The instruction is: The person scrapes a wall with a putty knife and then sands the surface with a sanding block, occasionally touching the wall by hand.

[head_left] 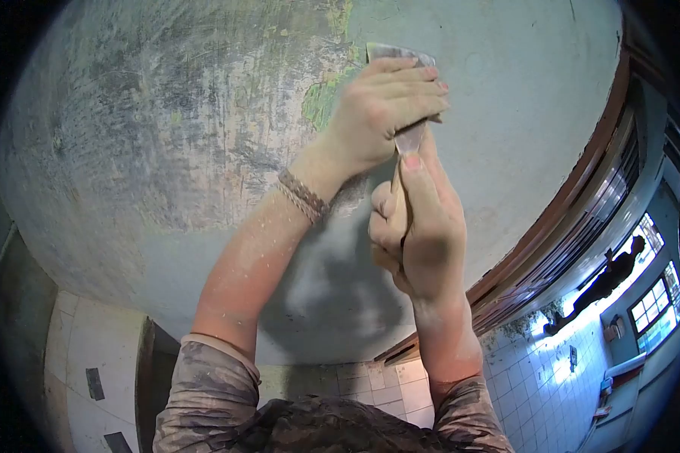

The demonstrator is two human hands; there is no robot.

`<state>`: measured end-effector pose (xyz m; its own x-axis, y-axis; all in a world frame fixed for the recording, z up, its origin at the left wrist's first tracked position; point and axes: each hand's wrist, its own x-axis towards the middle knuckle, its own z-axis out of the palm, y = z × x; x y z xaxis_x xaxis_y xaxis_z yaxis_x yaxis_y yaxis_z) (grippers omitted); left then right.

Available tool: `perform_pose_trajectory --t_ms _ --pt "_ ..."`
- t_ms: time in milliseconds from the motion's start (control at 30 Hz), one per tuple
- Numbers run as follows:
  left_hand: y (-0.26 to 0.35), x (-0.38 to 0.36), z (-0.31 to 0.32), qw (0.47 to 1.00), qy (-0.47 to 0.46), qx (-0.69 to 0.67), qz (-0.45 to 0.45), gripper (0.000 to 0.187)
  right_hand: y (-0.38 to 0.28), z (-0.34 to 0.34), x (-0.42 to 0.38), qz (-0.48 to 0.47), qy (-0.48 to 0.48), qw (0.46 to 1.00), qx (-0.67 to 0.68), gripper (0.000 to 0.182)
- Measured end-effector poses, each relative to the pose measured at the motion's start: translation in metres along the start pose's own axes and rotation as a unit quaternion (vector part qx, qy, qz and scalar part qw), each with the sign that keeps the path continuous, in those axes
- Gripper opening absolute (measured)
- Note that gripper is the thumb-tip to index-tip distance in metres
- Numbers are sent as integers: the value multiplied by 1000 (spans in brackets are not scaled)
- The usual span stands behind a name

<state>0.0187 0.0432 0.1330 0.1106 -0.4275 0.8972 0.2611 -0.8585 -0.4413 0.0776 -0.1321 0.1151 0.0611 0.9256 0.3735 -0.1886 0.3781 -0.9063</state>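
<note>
A scraper [409, 140] with a wide metal blade and a light handle points upward against the wall. Wrapped round its handle is my right hand [431, 226], the thumb lying along the neck. My left hand [389, 102] grips the blade from above, its fingers bent across the metal and a braided band on the wrist. The blade's top edge shows past the left fingers, at pale green paint on the wall [506, 98]. Left of my hands, a large scraped patch [166, 113] shows grey and whitish, with brighter green remnants [323, 102] at its border. Dust coats both forearms.
A brown wooden frame [559, 200] edges the wall on the right. Beyond it, a person [604, 283] stands in a tiled room near bright windows [650, 306]. Pale floor tiles [385, 394] lie below me. At lower left is a light tiled surface [91, 347] with dark rectangular pieces.
</note>
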Motion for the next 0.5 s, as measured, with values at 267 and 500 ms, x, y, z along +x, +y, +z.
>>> perform_pose_trajectory --t_ms 267,500 --pt "11 -6 -16 997 -26 -60 -29 17 20 -2 -3 1 11 1000 -9 57" --pt "23 -18 -20 995 -35 -84 -49 14 17 1 -21 53 27 998 1 56"
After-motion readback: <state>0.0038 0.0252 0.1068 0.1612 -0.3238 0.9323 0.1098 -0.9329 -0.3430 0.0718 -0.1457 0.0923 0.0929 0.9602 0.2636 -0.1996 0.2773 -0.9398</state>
